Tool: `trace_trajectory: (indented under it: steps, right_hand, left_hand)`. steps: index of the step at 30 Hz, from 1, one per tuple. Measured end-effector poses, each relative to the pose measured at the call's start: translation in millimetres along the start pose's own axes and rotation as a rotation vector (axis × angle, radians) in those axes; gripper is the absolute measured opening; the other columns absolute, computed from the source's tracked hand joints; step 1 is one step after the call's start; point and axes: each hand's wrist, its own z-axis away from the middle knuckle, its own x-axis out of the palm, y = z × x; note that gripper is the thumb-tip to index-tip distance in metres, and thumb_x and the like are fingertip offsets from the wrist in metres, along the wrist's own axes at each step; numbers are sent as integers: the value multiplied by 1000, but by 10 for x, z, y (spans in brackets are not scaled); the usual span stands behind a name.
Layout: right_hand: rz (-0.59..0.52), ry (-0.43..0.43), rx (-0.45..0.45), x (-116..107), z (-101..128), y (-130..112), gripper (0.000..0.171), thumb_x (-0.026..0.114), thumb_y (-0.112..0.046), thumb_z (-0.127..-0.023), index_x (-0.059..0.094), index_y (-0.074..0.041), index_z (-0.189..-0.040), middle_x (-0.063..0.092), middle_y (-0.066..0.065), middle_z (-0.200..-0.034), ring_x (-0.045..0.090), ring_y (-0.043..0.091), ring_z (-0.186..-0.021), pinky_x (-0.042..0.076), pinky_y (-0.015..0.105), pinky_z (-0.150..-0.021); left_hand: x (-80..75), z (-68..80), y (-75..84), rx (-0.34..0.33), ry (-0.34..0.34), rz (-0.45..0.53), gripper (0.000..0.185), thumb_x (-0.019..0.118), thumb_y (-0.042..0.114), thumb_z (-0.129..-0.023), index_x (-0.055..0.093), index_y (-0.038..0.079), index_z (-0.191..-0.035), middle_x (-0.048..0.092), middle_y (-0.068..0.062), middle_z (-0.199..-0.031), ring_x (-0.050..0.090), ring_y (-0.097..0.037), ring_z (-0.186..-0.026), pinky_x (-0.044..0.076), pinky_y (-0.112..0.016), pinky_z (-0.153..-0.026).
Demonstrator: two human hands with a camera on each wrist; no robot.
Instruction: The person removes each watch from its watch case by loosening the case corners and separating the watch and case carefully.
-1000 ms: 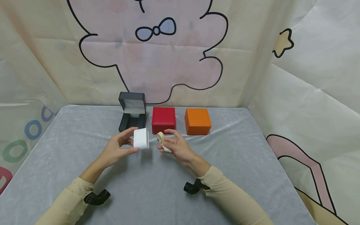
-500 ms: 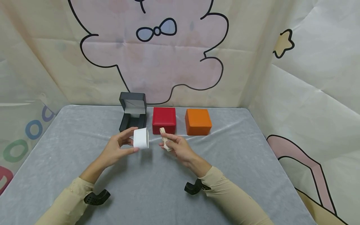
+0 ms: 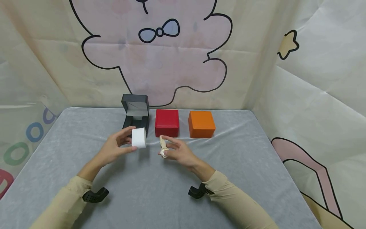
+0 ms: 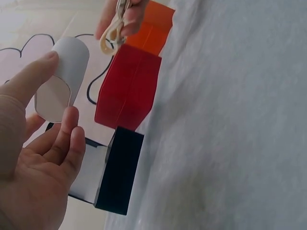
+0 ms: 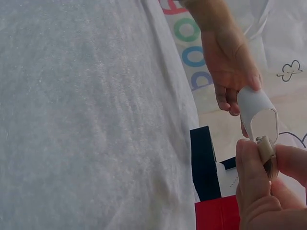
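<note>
In the head view my left hand (image 3: 112, 148) grips a white, hollow oval watch cuff (image 3: 138, 138) by its edges, thumb below and fingers above. The left wrist view shows the cuff's open end (image 4: 53, 99). To its right, my right hand (image 3: 183, 155) pinches a cream-strapped wristwatch (image 3: 164, 151) between thumb and fingers. Its strap points upward, with the round case low by the thumb. A small gap separates watch and cuff in the head view. Behind the left hand stands an open black watch box (image 3: 137, 109), its lid raised and its lower front partly hidden by the hand.
A closed red box (image 3: 167, 122) stands beside the black one, and a closed orange box (image 3: 201, 124) farther right. All three line the back of a table covered with grey cloth (image 3: 160, 197). Printed curtains (image 3: 177, 70) rise behind and at both sides.
My right hand has turned the watch, so its strap now stands up with the case low, and has shifted slightly left. My left hand has moved the cuff a little left and up.
</note>
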Motion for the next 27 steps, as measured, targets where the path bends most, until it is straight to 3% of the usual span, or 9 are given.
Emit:
trace_trajectory:
  steps: [4, 9, 18, 22, 27]
  right_hand:
    - [21, 18, -17, 29, -23, 21, 64, 60, 2, -97, 39, -11, -156, 50, 30, -139, 73, 26, -104, 59, 31, -91]
    - [72, 49, -47, 53, -63, 63, 67, 65, 4, -93, 39, -3, -154, 60, 26, -127, 66, 9, -89, 60, 26, -84]
    - [74, 65, -59, 82, -160, 156, 68, 65, 10, -90, 39, 1, -153, 59, 33, -128, 65, 4, -80, 52, 16, -71]
    - [84, 50, -60, 108, -194, 190, 70, 68, 10, -89, 39, 2, -152, 56, 37, -132, 67, 5, -81, 53, 16, -75]
    - [133, 44, -48, 141, -237, 222, 73, 72, 6, -87, 41, -2, -153, 58, 33, -133, 67, 8, -85, 56, 18, -79]
  left_hand:
    - [-66, -26, -31, -22, -22, 3, 72, 79, 0, -84, 45, 0, -148, 56, -25, -139, 64, -4, -96, 50, -13, -89]
    - [-156, -64, -52, -44, -39, 2, 73, 78, 1, -85, 44, 0, -149, 55, -25, -141, 65, -3, -98, 50, -13, -91]
    - [-294, -165, -96, -105, -62, 1, 74, 77, 3, -87, 41, -1, -151, 52, -28, -145, 64, -2, -99, 51, -15, -88]
    - [-351, -209, -110, -140, -65, -22, 75, 77, 6, -88, 40, 0, -152, 53, -28, -143, 64, -1, -98, 51, -14, -86]
    - [-423, -251, -149, -171, -65, -44, 76, 78, 8, -87, 40, 1, -152, 55, -28, -142, 64, 0, -98, 51, -13, -85]
